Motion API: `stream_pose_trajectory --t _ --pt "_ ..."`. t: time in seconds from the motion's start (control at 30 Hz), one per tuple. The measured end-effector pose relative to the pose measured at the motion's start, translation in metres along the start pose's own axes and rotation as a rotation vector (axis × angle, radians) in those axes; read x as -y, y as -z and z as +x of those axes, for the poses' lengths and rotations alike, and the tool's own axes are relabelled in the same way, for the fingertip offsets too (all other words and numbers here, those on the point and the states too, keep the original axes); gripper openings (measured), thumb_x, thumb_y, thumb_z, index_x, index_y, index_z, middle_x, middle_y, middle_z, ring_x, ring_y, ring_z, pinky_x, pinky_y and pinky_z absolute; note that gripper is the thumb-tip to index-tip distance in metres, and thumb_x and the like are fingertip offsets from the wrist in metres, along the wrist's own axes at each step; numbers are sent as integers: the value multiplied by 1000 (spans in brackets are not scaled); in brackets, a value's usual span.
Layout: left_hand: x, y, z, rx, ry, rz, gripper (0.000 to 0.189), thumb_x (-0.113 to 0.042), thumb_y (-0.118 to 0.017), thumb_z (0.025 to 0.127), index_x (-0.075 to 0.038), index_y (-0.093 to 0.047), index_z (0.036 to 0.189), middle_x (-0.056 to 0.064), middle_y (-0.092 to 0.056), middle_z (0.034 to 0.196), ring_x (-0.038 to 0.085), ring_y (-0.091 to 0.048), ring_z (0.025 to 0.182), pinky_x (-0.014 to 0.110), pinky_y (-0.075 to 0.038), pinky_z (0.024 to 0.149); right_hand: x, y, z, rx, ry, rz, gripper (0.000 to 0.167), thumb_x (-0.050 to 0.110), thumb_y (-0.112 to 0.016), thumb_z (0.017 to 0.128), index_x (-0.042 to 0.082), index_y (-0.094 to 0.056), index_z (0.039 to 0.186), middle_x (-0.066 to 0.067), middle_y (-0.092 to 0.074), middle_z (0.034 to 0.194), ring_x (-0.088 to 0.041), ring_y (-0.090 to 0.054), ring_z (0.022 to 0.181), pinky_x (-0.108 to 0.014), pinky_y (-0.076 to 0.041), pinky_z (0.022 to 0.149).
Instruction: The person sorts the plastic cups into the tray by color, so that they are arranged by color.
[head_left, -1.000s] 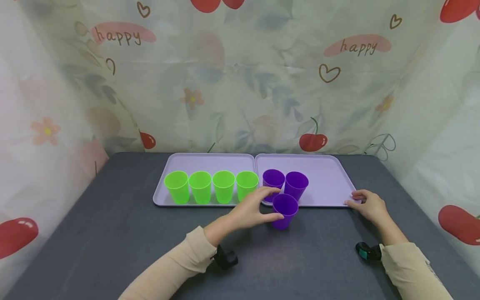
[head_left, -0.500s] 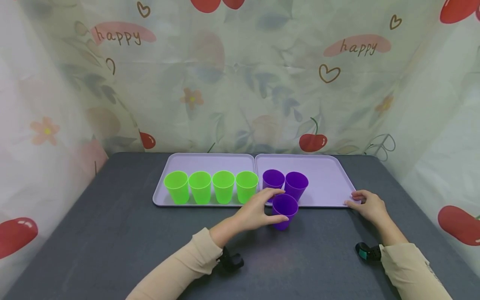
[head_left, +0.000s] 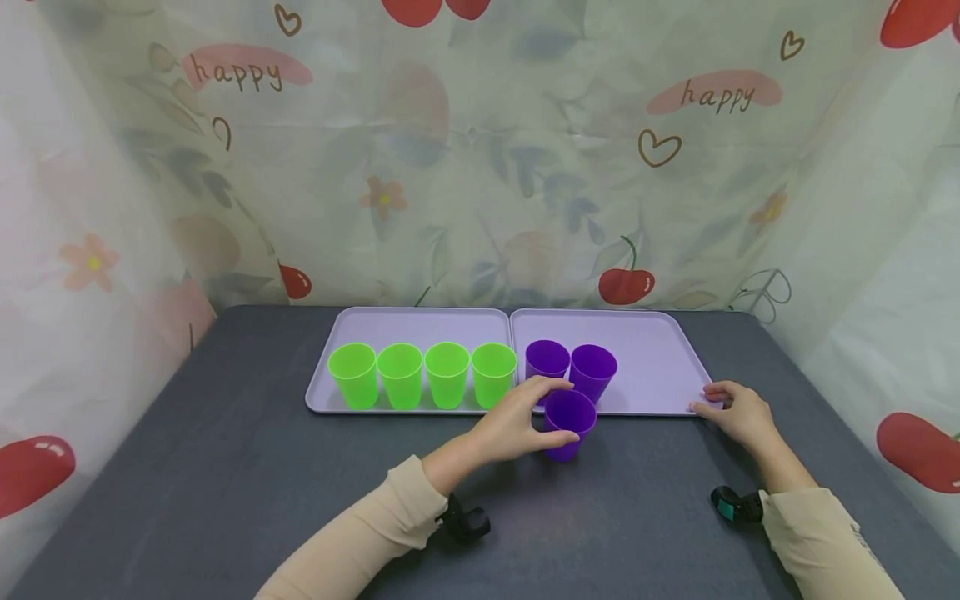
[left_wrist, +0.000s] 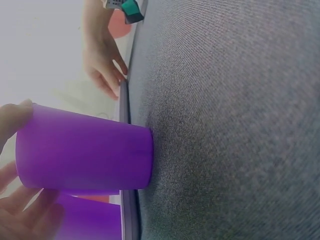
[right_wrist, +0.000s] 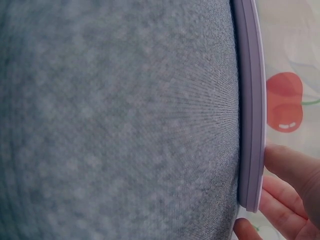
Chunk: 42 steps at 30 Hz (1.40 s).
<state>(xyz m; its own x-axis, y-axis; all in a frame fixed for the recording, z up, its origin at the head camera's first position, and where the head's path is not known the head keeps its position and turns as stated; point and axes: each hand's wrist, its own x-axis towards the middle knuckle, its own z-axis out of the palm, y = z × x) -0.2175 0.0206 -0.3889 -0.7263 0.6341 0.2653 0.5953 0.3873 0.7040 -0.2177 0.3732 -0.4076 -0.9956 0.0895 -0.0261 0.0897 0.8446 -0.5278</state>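
In the head view my left hand (head_left: 513, 425) holds a purple cup (head_left: 570, 417) upright on the table, thumb on its near side and fingers behind it. The left wrist view shows the thumb at the rim of this purple cup (left_wrist: 85, 150) and fingertips along its opposite side. Two more purple cups, one on the left (head_left: 547, 357) and one on the right (head_left: 593, 371), stand in the right lilac tray (head_left: 652, 333). My right hand (head_left: 738, 412) grips that tray's front right corner; in the right wrist view the thumb lies on the tray rim (right_wrist: 252, 100), with fingers around the corner.
Several bright green cups (head_left: 447, 375) stand in a row in the left lilac tray (head_left: 420, 321), which sits side by side with the right one. The trays lie on a dark grey table (head_left: 225, 467). A printed curtain (head_left: 472, 167) closes off the back and sides.
My left hand has moved slightly right, bringing thumb and fingers around the front purple cup. That cup stays in place, and my right hand keeps its grip on the tray corner.
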Motion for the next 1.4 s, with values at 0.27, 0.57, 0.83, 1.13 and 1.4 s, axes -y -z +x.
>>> stream_pose_trajectory --t 0.27,0.57,0.83,1.13,1.4 --pt "-2 2 -1 -10 -9 -10 59 -26 -74 78 -9 -50 130 7 -56 127 19 -56 114 33 -46 98 -2 0 1 0 -5 0 54 33 -63 88 -11 -51 117 -32 -57 118 -44 -52 104 -53 -43 83" --pt "-5 6 0 -20 -38 0 58 -24 -74 78 -8 -50 128 8 -57 125 19 -56 113 32 -47 97 -2 0 1 -1 1 -5 53 32 -64 87 -11 -52 116 -32 -57 116 -44 -52 103 -53 -43 82" --pt "-10 10 2 -28 -78 28 57 -23 -73 78 -8 -51 128 6 -57 124 16 -54 112 25 -46 96 -2 -1 2 -2 3 -7 53 31 -64 87 -11 -52 116 -32 -57 116 -45 -52 103 -53 -43 82" --pt "-20 16 6 -13 -83 24 54 -22 -72 78 -10 -51 126 5 -57 120 15 -53 107 24 -46 92 -1 0 2 5 -10 -9 54 32 -63 88 -11 -51 117 -32 -56 117 -45 -51 104 -54 -42 83" --pt "-30 18 14 -19 -99 60 53 -26 -74 77 -12 -53 123 2 -59 117 13 -53 108 25 -47 93 -1 0 1 2 -14 -9 54 32 -64 87 -12 -51 117 -32 -57 117 -45 -51 104 -53 -43 83"
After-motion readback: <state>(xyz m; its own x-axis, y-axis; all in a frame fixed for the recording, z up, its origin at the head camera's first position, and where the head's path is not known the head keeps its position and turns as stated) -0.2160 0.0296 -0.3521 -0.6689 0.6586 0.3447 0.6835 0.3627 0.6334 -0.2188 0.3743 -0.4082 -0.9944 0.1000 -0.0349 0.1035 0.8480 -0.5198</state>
